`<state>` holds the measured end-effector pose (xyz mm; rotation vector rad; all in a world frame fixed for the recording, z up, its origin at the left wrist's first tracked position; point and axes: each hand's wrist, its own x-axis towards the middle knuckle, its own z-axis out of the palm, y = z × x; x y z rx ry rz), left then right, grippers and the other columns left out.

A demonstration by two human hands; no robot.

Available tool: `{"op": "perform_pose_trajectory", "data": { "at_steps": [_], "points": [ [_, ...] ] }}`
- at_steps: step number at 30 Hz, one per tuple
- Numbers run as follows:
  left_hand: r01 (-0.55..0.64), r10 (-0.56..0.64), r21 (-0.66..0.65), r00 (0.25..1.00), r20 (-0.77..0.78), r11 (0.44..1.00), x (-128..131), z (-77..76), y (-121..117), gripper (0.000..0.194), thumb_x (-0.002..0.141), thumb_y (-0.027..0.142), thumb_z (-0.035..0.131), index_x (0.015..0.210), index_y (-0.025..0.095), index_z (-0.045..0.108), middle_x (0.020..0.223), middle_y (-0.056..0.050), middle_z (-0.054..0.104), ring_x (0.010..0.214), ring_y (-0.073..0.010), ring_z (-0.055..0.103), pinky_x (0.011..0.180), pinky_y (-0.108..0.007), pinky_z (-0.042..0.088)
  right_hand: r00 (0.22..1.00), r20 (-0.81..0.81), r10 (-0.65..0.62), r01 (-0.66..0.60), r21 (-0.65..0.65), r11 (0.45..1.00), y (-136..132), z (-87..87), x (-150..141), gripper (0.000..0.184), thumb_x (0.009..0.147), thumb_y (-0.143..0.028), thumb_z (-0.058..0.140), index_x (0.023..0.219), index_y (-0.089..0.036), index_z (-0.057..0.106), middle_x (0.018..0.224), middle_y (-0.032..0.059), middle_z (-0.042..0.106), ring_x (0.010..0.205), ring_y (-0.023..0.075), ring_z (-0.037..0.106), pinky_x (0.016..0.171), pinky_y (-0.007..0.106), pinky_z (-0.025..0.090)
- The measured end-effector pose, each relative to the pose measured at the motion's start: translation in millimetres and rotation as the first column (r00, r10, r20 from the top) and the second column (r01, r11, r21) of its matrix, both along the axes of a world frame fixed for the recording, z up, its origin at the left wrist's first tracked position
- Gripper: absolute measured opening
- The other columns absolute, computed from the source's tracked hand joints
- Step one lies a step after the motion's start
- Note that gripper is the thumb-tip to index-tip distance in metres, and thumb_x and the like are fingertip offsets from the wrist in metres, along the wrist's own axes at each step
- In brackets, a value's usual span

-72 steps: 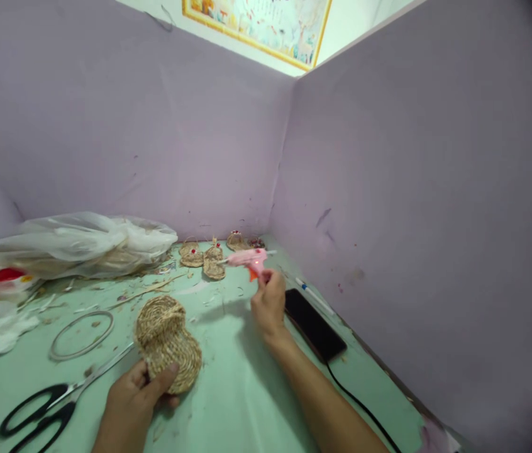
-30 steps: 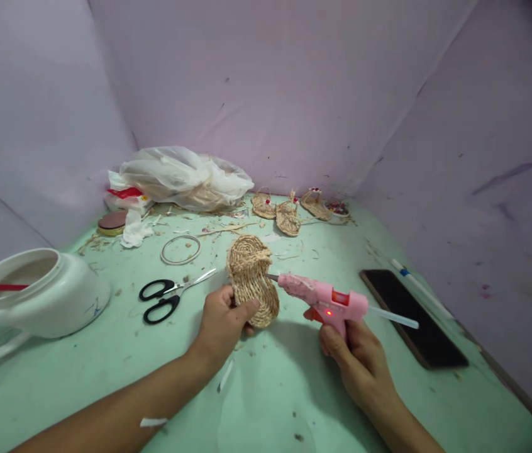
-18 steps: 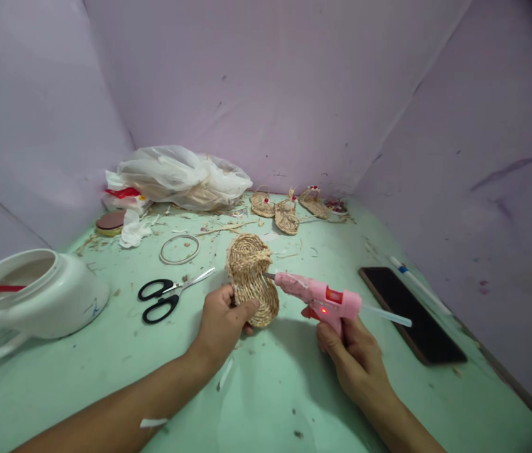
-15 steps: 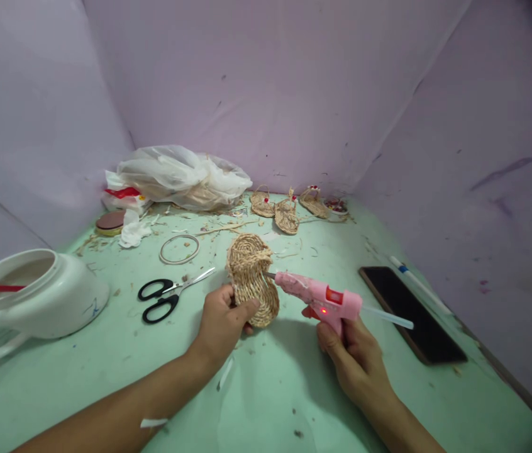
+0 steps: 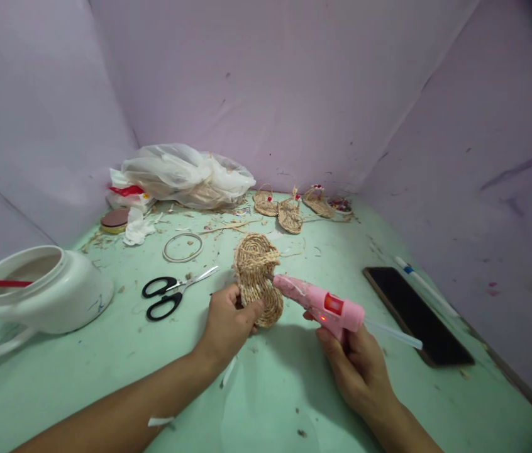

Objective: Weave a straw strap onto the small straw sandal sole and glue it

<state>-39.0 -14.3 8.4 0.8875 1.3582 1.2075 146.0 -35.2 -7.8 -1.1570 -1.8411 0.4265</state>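
Note:
My left hand [image 5: 228,321] pinches the lower left side of a small woven straw slipper [image 5: 257,277], thumb on its face. A braided strap crosses the slipper's upper part, and a loose strand trails off to the right. Wrapped round the handle of a pink hot glue gun [image 5: 315,299] is my right hand [image 5: 358,365]. The gun's nozzle meets the slipper's right side near the middle; whether it touches the straw I cannot tell for sure. A red light glows on the gun, and a clear glue stick [image 5: 395,333] sticks out of its back.
Black-handled scissors [image 5: 176,294] and a ring [image 5: 182,247] lie left of the slipper. A white pot [image 5: 58,296] stands far left, a phone [image 5: 419,314] and a pen [image 5: 429,286] right. Finished-looking slippers [image 5: 289,215] and a plastic bag [image 5: 185,176] sit along the back wall.
The glue gun's nozzle has shifted a little left, further over the slipper's face. Both hands keep their grip. The whole view has moved slightly.

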Motion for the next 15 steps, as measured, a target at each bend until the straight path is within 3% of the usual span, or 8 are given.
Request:
{"op": "perform_pose_trajectory", "data": {
  "at_steps": [4, 11, 15],
  "points": [
    [0.027, -0.026, 0.016, 0.999, -0.018, 1.0, 0.1, -1.5, -0.6, 0.017, 0.059, 0.023, 0.065, 0.068, 0.012, 0.056, 0.053, 0.001, 0.058, 0.043, -0.0096, 0.049, 0.038, -0.02, 0.042, 1.0, 0.02, 0.018, -0.018, -0.005, 1.0, 1.2, -0.5, -1.1, 0.02, 0.085, -0.022, 0.046, 0.103, -0.018, 0.053, 0.066, 0.0004, 0.058, 0.055, 0.0144, 0.053, 0.052, 0.024, 0.044],
    [0.047, -0.044, 0.047, 0.997, -0.057, 0.998, 0.4, -5.4, 0.0, 0.015, 0.062, 0.023, 0.064, 0.071, 0.013, 0.057, 0.056, 0.001, 0.059, 0.046, -0.0099, 0.05, 0.04, -0.019, 0.041, 0.996, 0.08, -0.026, 0.026, 0.005, 1.0, -1.5, -1.3, -1.2, 0.018, 0.084, -0.022, 0.046, 0.099, -0.018, 0.055, 0.065, 0.0001, 0.059, 0.046, 0.0124, 0.047, 0.044, 0.023, 0.04],
    [0.044, -0.041, 0.052, 0.998, -0.056, 0.998, 1.0, -4.7, 0.1, 0.016, 0.062, 0.024, 0.065, 0.07, 0.013, 0.058, 0.055, 0.001, 0.059, 0.045, -0.0099, 0.049, 0.041, -0.019, 0.04, 0.991, 0.135, -0.014, 0.017, -0.021, 1.0, -2.8, -2.4, 1.0, 0.019, 0.084, -0.023, 0.046, 0.1, -0.02, 0.056, 0.071, 0.003, 0.062, 0.057, 0.0166, 0.056, 0.055, 0.027, 0.046]
  ]
}}
